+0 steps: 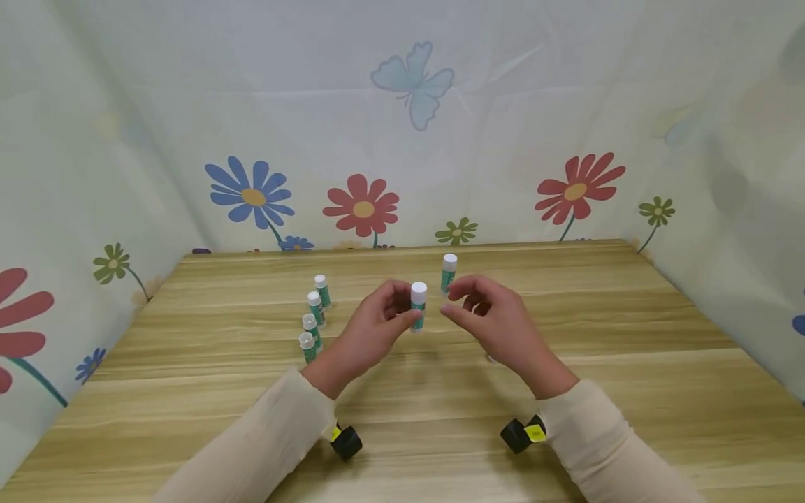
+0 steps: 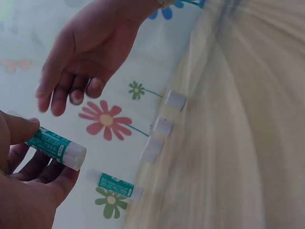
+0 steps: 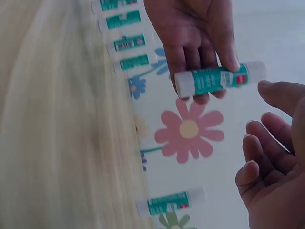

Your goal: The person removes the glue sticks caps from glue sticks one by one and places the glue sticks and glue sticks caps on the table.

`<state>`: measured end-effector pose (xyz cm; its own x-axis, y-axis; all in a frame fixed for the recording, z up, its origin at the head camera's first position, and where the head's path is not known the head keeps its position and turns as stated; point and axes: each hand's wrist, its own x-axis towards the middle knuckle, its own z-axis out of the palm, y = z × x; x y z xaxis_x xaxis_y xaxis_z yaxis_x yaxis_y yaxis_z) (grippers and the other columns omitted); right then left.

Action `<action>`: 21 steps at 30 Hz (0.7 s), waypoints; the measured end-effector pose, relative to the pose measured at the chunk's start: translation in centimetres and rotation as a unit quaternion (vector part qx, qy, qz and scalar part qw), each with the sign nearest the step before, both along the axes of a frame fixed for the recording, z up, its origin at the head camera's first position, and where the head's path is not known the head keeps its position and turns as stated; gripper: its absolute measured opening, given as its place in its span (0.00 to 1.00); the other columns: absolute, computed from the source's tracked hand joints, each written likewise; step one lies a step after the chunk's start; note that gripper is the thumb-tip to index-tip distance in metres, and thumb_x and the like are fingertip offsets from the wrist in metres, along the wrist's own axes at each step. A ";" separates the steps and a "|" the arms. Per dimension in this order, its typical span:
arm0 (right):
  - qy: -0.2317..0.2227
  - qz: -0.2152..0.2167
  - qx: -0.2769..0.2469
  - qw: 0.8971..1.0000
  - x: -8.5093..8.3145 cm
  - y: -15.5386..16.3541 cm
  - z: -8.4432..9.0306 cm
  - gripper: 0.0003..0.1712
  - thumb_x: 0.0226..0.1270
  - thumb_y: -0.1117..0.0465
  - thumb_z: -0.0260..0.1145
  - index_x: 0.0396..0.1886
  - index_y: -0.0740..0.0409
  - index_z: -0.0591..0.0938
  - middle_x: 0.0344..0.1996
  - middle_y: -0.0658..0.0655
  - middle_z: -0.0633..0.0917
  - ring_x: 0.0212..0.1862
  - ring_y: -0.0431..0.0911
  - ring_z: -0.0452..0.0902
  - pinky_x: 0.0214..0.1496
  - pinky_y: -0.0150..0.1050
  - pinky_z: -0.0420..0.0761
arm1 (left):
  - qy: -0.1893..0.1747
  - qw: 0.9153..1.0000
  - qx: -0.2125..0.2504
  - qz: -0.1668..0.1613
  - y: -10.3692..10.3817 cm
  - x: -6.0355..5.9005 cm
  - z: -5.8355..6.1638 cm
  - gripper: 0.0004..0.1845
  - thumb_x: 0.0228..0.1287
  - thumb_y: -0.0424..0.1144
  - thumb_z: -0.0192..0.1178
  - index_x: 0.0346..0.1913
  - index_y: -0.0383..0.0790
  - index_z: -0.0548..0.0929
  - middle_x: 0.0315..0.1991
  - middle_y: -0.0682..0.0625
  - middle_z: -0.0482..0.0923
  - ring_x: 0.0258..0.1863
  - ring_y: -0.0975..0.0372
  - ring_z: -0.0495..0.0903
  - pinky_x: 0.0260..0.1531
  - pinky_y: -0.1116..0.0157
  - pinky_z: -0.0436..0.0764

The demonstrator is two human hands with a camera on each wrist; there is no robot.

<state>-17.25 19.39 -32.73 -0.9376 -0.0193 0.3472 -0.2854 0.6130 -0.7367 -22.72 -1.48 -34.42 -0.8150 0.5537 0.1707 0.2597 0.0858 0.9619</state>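
Observation:
My left hand (image 1: 371,327) holds a glue stick (image 1: 418,307) upright above the table, pinched between thumb and fingers. It has a green label and a white cap, which points toward the right thumb in the right wrist view. My right hand (image 1: 497,318) is just right of it, thumb and fingers apart and slightly bent, with nothing between them. Another glue stick (image 1: 448,274) with a white top stands on the table behind the two hands. Left of the left hand, several glue sticks (image 1: 316,309) stand in a row; the nearest tops look hollow.
Small white caps (image 2: 163,126) stand on the wooden table (image 1: 428,433), mostly hidden behind the right hand in the head view. A flowered cloth (image 1: 490,126) hangs behind the table and at both sides. Black wrist cameras (image 1: 346,443) sit under the sleeves.

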 end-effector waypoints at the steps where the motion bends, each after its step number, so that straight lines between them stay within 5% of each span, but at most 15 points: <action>1: 0.000 0.004 -0.008 1.000 0.1 -0.4 -0.1 0.17 0.62 0.48 0.70 0.47 0.48 0.80 0.40 0.50 0.83 0.37 0.45 0.75 0.39 0.33 0.77 | 0.002 1.000 -0.004 -0.003 -0.1 0.3 -0.1 0.16 0.70 0.38 0.57 0.57 0.44 0.71 0.53 0.48 0.76 0.53 0.57 0.76 0.56 0.60 0.79; 10: 0.004 0.040 -0.058 0.998 1.0 -2.8 -0.8 0.17 0.60 0.51 0.72 0.45 0.49 0.80 0.34 0.51 0.81 0.34 0.47 0.74 0.34 0.32 0.76 | 0.016 1.000 -0.013 -0.024 -0.8 2.0 -1.1 0.15 0.69 0.39 0.58 0.56 0.46 0.72 0.53 0.52 0.76 0.55 0.60 0.76 0.57 0.63 0.78; 21: 0.007 0.022 -0.072 0.997 1.2 -3.7 -1.4 0.16 0.57 0.52 0.74 0.40 0.50 0.79 0.29 0.53 0.77 0.32 0.48 0.71 0.31 0.32 0.74 | 0.020 0.999 -0.003 -0.030 -0.5 2.4 -2.2 0.14 0.70 0.37 0.57 0.56 0.43 0.72 0.53 0.49 0.76 0.55 0.60 0.78 0.56 0.66 0.79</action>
<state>-16.04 15.71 -34.16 -0.9321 -0.0088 0.3622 -0.3200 0.4889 -0.8115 -20.31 -1.94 -36.58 -0.7735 0.6019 0.1984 0.3020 0.0750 0.9503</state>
